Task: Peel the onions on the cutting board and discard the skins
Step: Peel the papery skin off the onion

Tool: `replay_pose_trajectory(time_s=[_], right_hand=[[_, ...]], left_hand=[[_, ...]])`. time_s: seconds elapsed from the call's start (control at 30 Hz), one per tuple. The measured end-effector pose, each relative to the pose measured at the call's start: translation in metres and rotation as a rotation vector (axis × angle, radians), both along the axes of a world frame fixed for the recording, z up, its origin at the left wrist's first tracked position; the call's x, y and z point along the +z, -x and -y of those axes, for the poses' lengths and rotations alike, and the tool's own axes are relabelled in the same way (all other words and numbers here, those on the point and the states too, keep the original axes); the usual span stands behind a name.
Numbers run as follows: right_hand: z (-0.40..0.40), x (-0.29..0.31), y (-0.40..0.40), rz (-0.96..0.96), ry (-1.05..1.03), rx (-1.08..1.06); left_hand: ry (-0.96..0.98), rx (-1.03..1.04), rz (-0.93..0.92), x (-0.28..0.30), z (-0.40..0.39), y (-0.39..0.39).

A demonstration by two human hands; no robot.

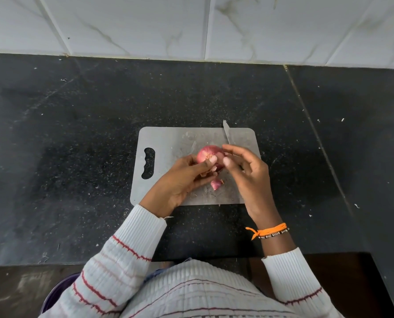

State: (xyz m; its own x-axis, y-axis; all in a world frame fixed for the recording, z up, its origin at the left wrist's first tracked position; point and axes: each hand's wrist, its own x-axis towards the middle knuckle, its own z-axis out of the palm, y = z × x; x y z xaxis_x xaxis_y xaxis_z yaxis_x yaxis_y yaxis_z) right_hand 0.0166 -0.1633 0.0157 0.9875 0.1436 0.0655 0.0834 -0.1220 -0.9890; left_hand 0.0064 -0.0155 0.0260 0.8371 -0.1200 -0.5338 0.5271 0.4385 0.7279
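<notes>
Left hand [182, 180]: fingers curled round the onion [208, 154] from the near-left side, thumb tip pressed on its top. Palm up, forearm angling in from lower left. Right hand [246, 173]: thumb and forefinger narrowly apart at the onion's right side, other fingers loosely bent. Onion held just above the board [168, 138], centre-right; axis unclear. Skin scrap [216, 184] lies beneath. Knife [227, 134] behind, tip pointing away.

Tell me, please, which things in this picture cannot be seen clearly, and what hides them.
- Onion, head view: its near side is hidden behind the left hand and right hand.
- Knife: only the blade shows; the right hand covers the handle.
- Purple container: the left sleeve and the bottom edge cut it off; its contents cannot be seen.
</notes>
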Motion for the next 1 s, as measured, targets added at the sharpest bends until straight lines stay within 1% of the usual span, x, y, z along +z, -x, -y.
replay_pose_trajectory(time_s=[0.07,0.23,0.37,0.43,0.53,0.67,0.73,0.87,1.0], right_hand=[[-0.0006,0.0001,0.0009,0.053,0.021,0.065],[0.0035,-0.0061,-0.0030,0.182,0.114,-0.003],[0.0048,-0.0037,-0.0032,0.252,0.158,-0.001],[0.0056,-0.0048,-0.0035,0.256,0.156,-0.001],[0.0059,-0.0065,-0.0033,0.174,0.105,-0.022],[0.0041,-0.0073,-0.0010,-0.087,-0.139,-0.039],[0.0029,-0.0081,-0.0001,-0.163,-0.220,-0.020],[-0.0016,-0.0082,0.0006,-0.157,-0.226,-0.049],[-0.0013,-0.0083,0.0004,-0.160,-0.217,-0.072]], left_hand=[[0.024,0.024,-0.009,0.0005,-0.0003,-0.0007],[0.052,-0.033,0.050,0.0006,-0.0025,0.0000],[0.054,-0.062,0.102,0.0006,-0.0023,0.0016],[0.036,-0.072,0.117,0.0005,-0.0033,0.0014],[0.007,-0.094,0.130,0.0012,-0.0050,0.0016],[0.039,-0.092,0.134,0.0013,-0.0059,0.0025],[0.067,-0.058,0.122,-0.0008,-0.0059,0.0021],[0.071,-0.016,0.094,-0.0032,-0.0065,0.0022],[0.043,-0.024,0.091,-0.0023,-0.0046,0.0032]])
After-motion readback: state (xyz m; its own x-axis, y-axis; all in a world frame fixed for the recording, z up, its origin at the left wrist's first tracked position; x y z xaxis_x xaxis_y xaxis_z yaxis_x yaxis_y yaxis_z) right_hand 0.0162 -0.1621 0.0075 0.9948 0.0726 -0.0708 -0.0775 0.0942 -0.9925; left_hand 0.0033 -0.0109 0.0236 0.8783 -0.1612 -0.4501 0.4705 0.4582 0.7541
